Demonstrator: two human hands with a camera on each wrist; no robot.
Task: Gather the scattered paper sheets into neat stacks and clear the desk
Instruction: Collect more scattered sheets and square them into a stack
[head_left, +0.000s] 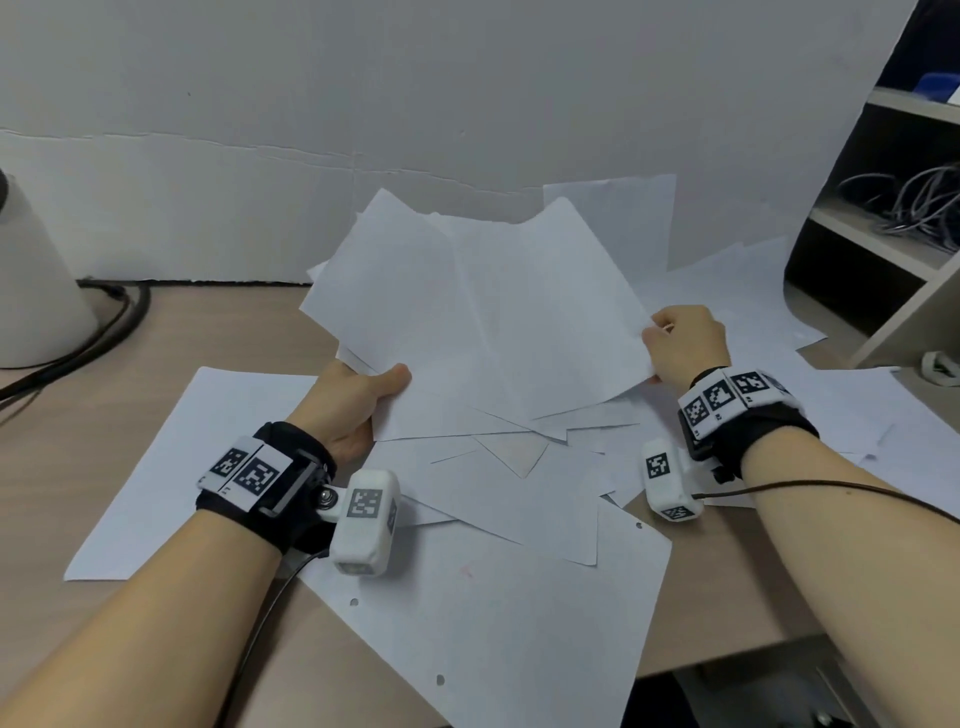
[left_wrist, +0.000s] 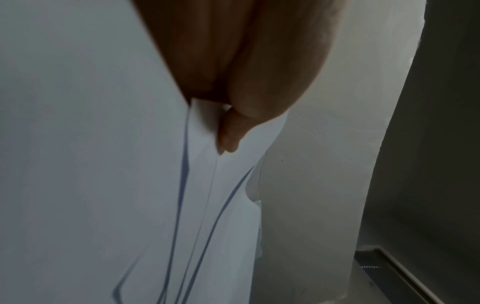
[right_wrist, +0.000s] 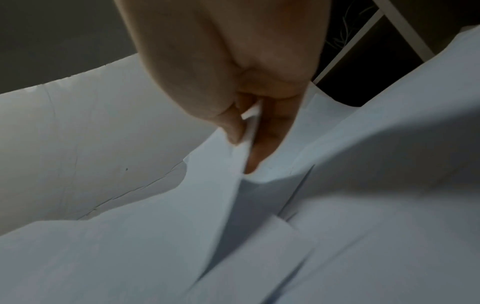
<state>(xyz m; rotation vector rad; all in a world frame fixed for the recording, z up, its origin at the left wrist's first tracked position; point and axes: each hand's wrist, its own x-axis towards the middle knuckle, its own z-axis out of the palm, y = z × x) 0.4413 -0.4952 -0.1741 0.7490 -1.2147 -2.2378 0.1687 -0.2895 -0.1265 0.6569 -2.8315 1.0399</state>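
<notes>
Several white paper sheets lie scattered over the wooden desk (head_left: 78, 415). Above the desk's middle I hold up a loose bundle of sheets (head_left: 483, 322), tilted up toward me. My left hand (head_left: 358, 395) grips its lower left corner, thumb on top. My right hand (head_left: 680, 340) pinches its right edge; in the right wrist view the thumb and fingers (right_wrist: 262, 148) squeeze the paper edge (right_wrist: 249, 127). The left wrist view shows my left hand (left_wrist: 228, 131) against the sheets (left_wrist: 91, 164). A large punched sheet (head_left: 493, 613) lies at the near edge.
A white cylindrical object (head_left: 31, 291) with black cables (head_left: 98, 332) stands at the left. A shelf unit (head_left: 883, 223) holding tangled cables rises at the right. A grey-white wall (head_left: 363, 104) closes the back of the desk. More sheets (head_left: 753, 296) lie toward the shelf.
</notes>
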